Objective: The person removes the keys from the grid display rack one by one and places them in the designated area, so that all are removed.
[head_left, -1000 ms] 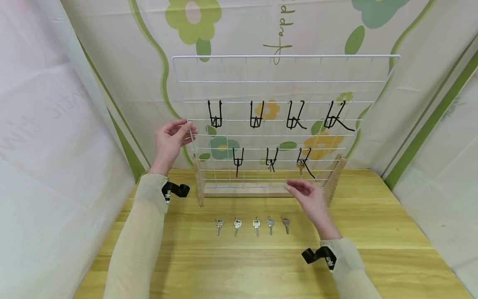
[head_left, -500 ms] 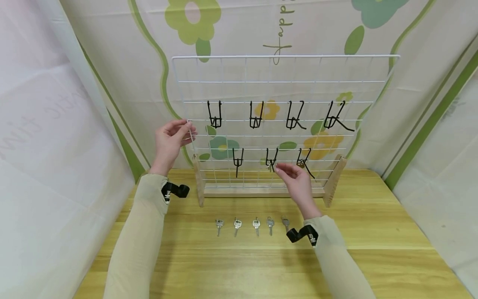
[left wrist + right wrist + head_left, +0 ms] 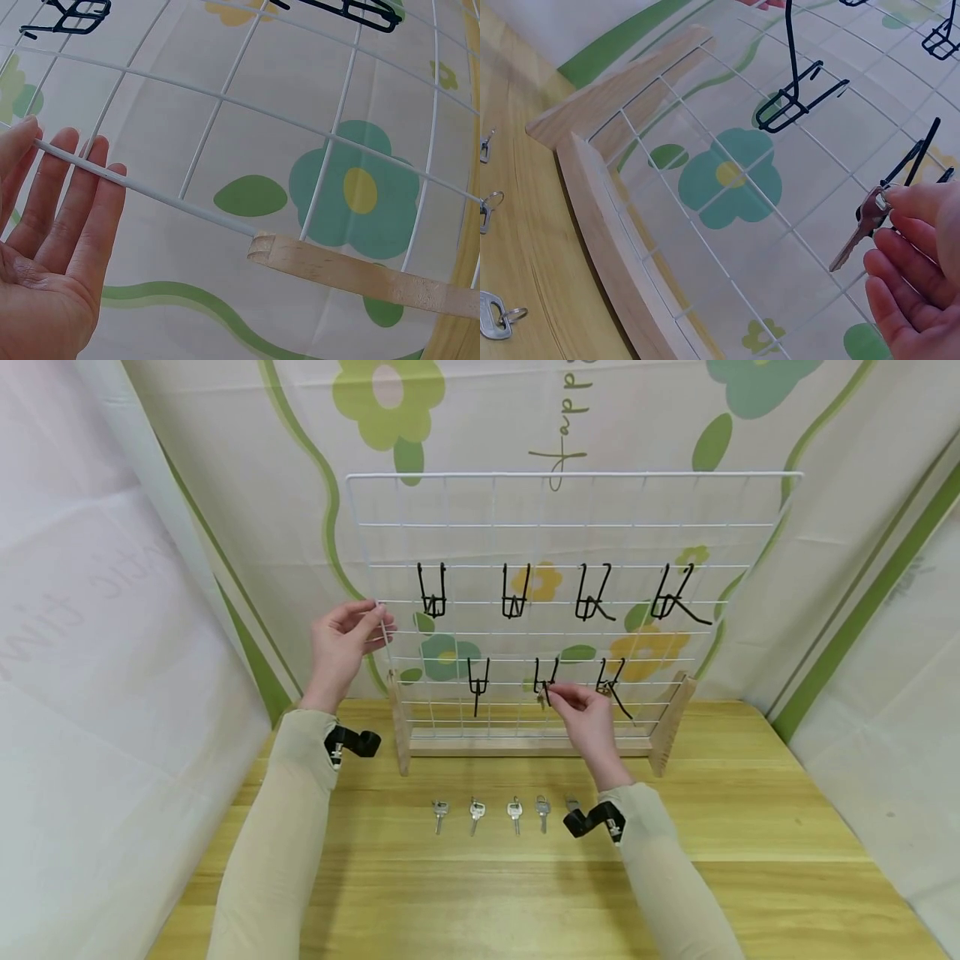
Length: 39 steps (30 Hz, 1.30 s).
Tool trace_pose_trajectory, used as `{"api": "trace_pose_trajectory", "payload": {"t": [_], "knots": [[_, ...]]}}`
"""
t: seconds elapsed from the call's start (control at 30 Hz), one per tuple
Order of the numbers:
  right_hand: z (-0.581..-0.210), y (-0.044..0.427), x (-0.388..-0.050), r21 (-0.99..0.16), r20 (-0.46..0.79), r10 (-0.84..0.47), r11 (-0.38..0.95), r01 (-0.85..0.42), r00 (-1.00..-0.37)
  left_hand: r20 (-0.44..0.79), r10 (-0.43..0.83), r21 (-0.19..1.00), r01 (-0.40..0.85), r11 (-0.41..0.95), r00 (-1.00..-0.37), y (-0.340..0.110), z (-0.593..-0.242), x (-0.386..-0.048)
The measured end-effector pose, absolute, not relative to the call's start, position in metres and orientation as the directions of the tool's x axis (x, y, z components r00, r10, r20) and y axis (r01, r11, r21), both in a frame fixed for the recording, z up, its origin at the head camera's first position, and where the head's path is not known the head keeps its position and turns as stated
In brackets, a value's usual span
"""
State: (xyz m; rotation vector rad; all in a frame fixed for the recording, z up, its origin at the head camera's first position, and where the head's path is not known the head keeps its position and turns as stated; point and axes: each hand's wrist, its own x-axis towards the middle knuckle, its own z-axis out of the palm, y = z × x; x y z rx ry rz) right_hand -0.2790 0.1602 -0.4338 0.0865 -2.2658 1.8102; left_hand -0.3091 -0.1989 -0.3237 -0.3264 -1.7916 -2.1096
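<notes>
My left hand [image 3: 339, 647] holds the left side wire of a white wire grid rack [image 3: 573, 473], thumb in front and fingers behind. In the right wrist view, my right hand [image 3: 922, 262] pinches the ring of a silver key [image 3: 861, 223] with thumb and index finger. That key hangs at the middle black hook [image 3: 546, 672] of the lower row; my fingertips partly hide its ring and the hook. On the lower right hook [image 3: 613, 670] hangs another key, mostly covered by the hand. The lower left hook [image 3: 477, 683] carries nothing visible.
Wooden feet [image 3: 670, 727] support the rack on a wooden table [image 3: 465, 893]. Several keys [image 3: 477, 810] lie in a row in front, the rightmost partly hidden by the right wrist strap [image 3: 596, 820]. Above, the upper row has several black hooks [image 3: 514, 602]. Printed cloth stands behind.
My right hand has moved up and left from near the rack's lower right to the key on the lower middle hook and now pinches its ring. The left hand stays put.
</notes>
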Motion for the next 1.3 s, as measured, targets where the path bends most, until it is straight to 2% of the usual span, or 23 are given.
{"api": "trace_pose_trajectory", "payload": {"t": [0.47, 0.83, 1.3], "knots": [[-0.432, 0.154, -0.277, -0.959, 0.23, 0.145, 0.204, -0.198, -0.962, 0.394, -0.122, 0.904, 0.408, -0.13, -0.911, -0.198, -0.324, -0.309], [-0.434, 0.154, -0.268, -0.939, 0.311, 0.133, 0.197, -0.282, -0.941, 0.403, -0.118, 0.9, 0.416, -0.127, -0.908, -0.198, -0.323, -0.308], [-0.433, 0.16, -0.251, -0.927, 0.344, 0.108, 0.197, -0.32, -0.933, 0.408, -0.116, 0.9, 0.42, -0.114, -0.906, -0.198, -0.324, -0.308]]}}
